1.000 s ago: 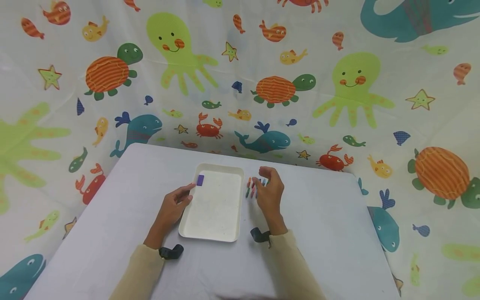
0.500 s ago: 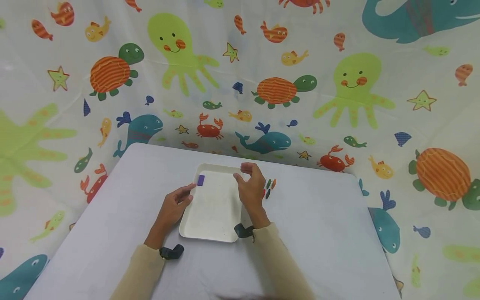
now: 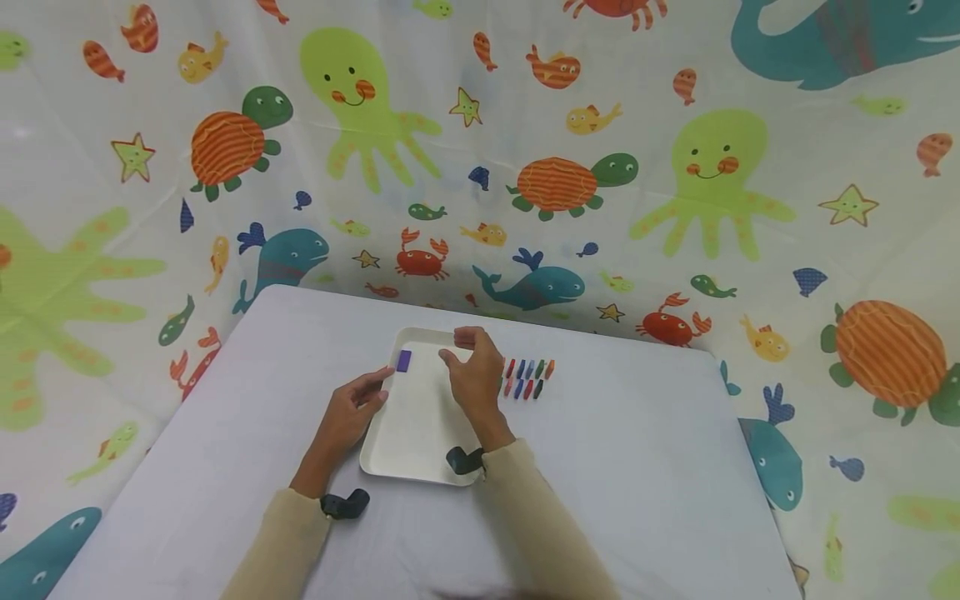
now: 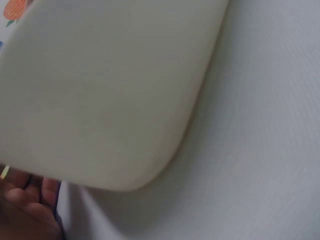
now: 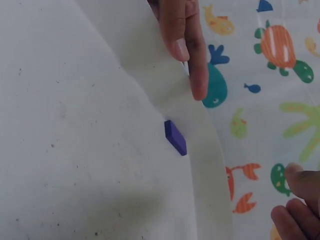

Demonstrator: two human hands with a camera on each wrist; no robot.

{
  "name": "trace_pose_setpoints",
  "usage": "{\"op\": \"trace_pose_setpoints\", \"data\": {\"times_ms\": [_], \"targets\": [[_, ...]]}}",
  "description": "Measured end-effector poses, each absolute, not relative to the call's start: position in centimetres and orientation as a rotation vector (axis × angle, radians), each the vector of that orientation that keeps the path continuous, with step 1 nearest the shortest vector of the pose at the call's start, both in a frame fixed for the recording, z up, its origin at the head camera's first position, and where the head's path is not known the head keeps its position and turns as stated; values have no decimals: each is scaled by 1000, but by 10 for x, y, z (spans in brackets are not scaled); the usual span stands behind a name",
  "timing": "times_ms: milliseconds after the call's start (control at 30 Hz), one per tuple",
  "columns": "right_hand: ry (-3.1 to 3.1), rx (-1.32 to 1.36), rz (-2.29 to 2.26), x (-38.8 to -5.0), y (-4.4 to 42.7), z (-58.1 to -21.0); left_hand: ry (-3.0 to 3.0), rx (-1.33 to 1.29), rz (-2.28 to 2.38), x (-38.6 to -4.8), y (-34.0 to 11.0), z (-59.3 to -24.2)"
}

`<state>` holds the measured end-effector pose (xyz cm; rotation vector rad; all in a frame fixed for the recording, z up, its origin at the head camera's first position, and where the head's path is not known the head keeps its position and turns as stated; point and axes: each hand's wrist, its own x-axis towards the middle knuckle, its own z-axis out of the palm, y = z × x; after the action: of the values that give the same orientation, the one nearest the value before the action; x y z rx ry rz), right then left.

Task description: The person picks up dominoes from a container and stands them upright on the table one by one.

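A shallow white tray (image 3: 416, 433) lies on the table, with a small flat purple block (image 3: 403, 361) inside its upper left corner. My left hand (image 3: 351, 410) rests at the tray's left rim; in the right wrist view its extended fingers (image 5: 198, 82) touch the rim near the purple block (image 5: 176, 139). Over the tray's right half hovers my right hand (image 3: 477, 377), thumb and fingers apart, nothing visible between them. The right wrist view shows this hand (image 5: 300, 202) only in part. Part of a hand (image 4: 30, 205) appears beside the tray (image 4: 110, 100) in the left wrist view.
Right of the tray, short coloured sticks resembling crayons (image 3: 528, 389) lie in two rows, partly behind my right hand. A white cloth covers the table (image 3: 637, 467). Behind it hangs a sea-animal-patterned curtain (image 3: 495, 133).
My right hand has moved left from above the coloured sticks to over the tray, uncovering more of the two rows. My left hand and the purple block stay in place.
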<state>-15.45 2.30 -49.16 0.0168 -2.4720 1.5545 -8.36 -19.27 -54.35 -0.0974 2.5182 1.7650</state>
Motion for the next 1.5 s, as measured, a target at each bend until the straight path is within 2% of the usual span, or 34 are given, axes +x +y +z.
{"op": "trace_pose_setpoints", "data": {"times_ms": [833,1133,1500], "targets": [[-2647,146,1505,-171,-30,-520,2549,-16,1777,-89,-197,-547],[-2679,281,1374,-176,-40,-532,2548,-33,1778,-90,-196,-549],[-2751,263,1294,-177,-46,-542,2557,-28,1779,-88,-196,-550]]}}
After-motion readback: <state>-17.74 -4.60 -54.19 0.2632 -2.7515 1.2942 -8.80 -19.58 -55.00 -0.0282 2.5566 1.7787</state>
